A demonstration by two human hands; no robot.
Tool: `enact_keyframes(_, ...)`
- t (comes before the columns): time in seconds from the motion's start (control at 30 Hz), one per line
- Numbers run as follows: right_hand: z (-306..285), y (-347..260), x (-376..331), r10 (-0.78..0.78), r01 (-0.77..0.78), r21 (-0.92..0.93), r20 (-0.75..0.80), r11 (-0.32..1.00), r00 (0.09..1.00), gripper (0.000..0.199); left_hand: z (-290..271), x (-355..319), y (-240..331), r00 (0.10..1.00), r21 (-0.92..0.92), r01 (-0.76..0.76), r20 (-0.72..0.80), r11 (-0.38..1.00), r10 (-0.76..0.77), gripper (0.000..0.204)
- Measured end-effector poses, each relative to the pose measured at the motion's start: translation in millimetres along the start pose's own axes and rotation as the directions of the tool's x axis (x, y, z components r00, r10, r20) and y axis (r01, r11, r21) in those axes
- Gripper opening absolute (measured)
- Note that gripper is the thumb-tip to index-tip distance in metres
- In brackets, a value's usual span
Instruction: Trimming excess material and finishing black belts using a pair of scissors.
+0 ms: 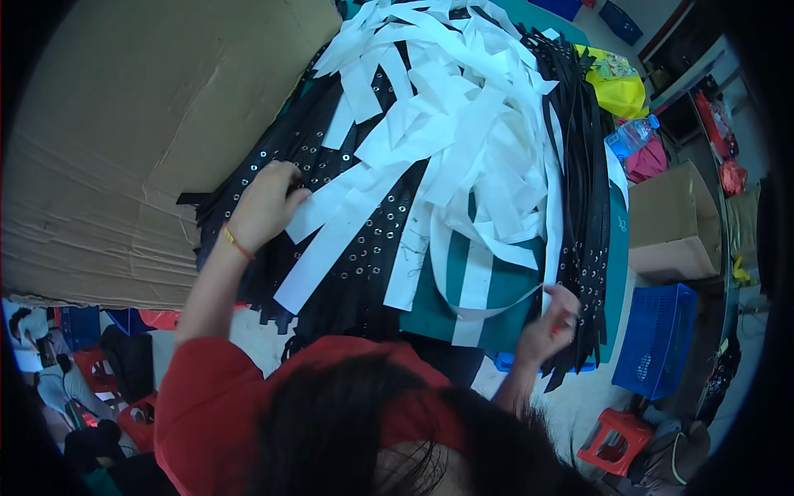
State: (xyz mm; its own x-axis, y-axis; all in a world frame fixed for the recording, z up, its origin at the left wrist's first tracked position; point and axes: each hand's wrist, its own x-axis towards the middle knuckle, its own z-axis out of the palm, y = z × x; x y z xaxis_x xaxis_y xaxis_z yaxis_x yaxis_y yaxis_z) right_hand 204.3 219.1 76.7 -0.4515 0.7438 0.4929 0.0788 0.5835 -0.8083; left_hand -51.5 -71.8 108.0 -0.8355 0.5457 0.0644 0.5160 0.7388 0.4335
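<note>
The left hand (269, 202) lies at ten o'clock on black strips (244, 217) set with metal eyelets, its forearm rising from a red sleeve toward one o'clock and its wrist ringed by a bracelet (237, 242). Its fingers curl inward, thumb toward two o'clock beside the white strips; I cannot tell whether they grip anything.

The right hand (552, 325) is at four o'clock, fingers bent, tips toward twelve, pinching the end of a looped white strip (488, 313) that sags over the green tabletop (511, 281). Its forearm emerges beside the person's dark hair.

The tangled heap of white strips (463, 116) spreads from twelve to one o'clock. A cardboard sheet (107, 149) stands at ten, a blue basket (653, 343) at four.
</note>
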Motion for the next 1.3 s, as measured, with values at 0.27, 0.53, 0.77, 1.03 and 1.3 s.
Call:
enact_keyframes(0.27, 94.4, -47.3, -68.4, -0.071, -0.097, 0.243, 0.601, 0.965, 0.796, 0.011, 22.2, -12.8, -8.3, 0.927, 0.137, -0.215, -0.282, 0.967, 0.246, 0.030)
enact_keyframes(0.53, 116.5, -79.4, -86.3, -0.054, -0.208, 0.296, 0.683, 0.932, 0.728, 0.011, 25.9, 1.5, 0.1, 0.995, 0.025, -0.082, -0.052, 0.996, 0.083, 0.024)
enact_keyframes(0.77, 122.5, -86.1, -70.9, -0.004, -0.352, 0.254, 0.816, 0.901, 0.578, 0.012, 20.1, -2.3, -21.5, 0.975, 0.188, -0.174, -0.103, 0.967, 0.196, 0.014)
enact_keyframes(1.03, 133.3, -122.5, -33.7, 0.310, -0.665, 0.082, 0.838, 0.742, 0.449, 0.031, -22.9, 2.5, 39.8, 0.984, -0.916, 0.175, 0.152, 0.360, -0.092, 0.023)
enact_keyframes(1.3, 152.7, -133.3, -52.3, 0.163, -0.873, 0.386, 0.881, 0.298, 0.445, 0.034, -35.8, 1.5, 6.2, 0.998, -0.981, 0.041, 0.032, 0.188, -0.051, 0.017)
